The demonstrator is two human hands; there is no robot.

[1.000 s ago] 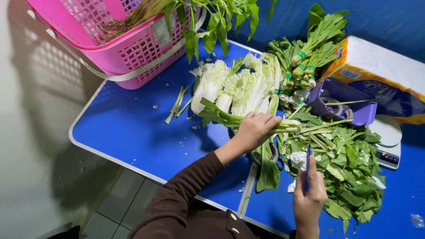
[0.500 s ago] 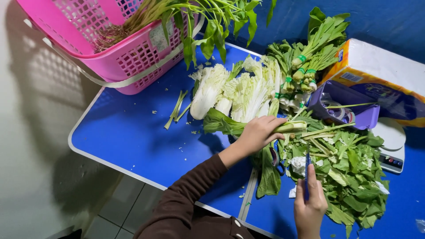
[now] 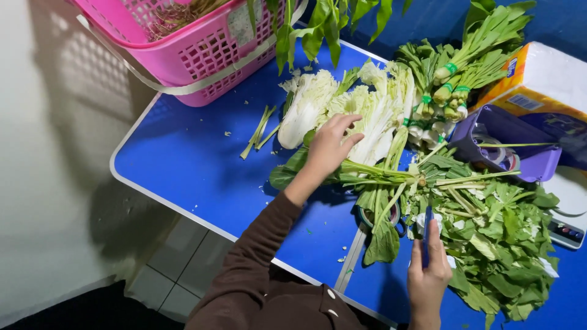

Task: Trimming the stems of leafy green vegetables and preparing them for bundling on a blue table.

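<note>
From the head view I read the left hand (image 3: pixel 330 146) as laid palm-down on a bunch of long-stemmed green leafy vegetables (image 3: pixel 367 174) that lies across the blue folding table (image 3: pixel 183 165). Its fingers are spread and curved over the stems near the leafy end, pressing on them rather than closed around them. The stems run rightward to their cut ends at the table's middle, just beside a loose heap of trimmed green leaves (image 3: pixel 495 232).

The right hand (image 3: pixel 428 275) is clenched around a slim dark-blue knife (image 3: pixel 426 235) held upright, its tip pointing away from the body and reaching the near edge of the leaf heap. The knife is apart from the bunch under the left hand.

Beyond the left hand lie several pale white-and-green cabbage heads (image 3: pixel 342 110), touching one another. To their right I note small bundles of green stalks tied with green bands (image 3: pixel 455 79). A pink perforated plastic basket (image 3: pixel 195 49) sits on the far left corner, with greens hanging over its rim. A purple plastic tray (image 3: pixel 507 143) sits at the right, beside a wrapped white and yellow paper-roll pack (image 3: pixel 544 79). A white digital scale (image 3: pixel 568 211) shows partly at the right edge. A few loose green stem offcuts (image 3: pixel 260 131) lie on the table left of the cabbage.
</note>
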